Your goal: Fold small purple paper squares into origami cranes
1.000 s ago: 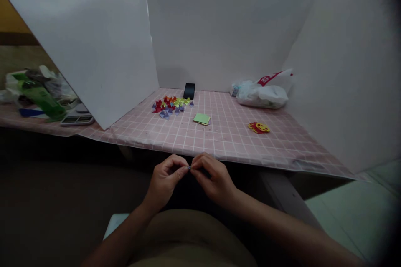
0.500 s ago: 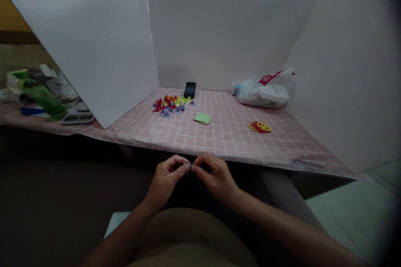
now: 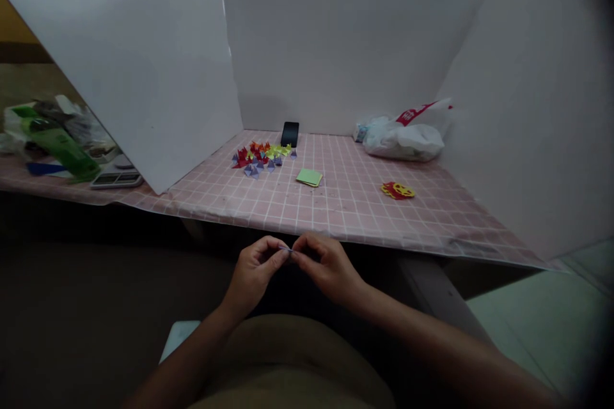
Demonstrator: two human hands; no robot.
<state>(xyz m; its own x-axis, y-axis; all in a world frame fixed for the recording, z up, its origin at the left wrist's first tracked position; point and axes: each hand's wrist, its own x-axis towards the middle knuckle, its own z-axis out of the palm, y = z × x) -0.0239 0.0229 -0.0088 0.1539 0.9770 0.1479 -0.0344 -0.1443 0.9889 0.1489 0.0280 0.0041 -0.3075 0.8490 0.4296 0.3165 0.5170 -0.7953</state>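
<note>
Just off the table's front edge, my left hand and my right hand meet fingertip to fingertip. Between them they pinch a small purplish piece of paper, of which only a thin edge shows; its folded shape is mostly hidden by the fingers. On the table beyond lies a stack of green square paper sheets. Farther back to the left stands a cluster of small folded paper figures in red, orange, yellow and purple.
A black phone leans near the back panel. Red and yellow cut-out discs lie on the right of the pink checked table. A white plastic bag sits behind them. At left are a kitchen scale and a green bottle.
The view has tipped slightly, so the table sits a little higher in the picture. Both hands keep their pinch on the paper, with only tiny finger movement.
</note>
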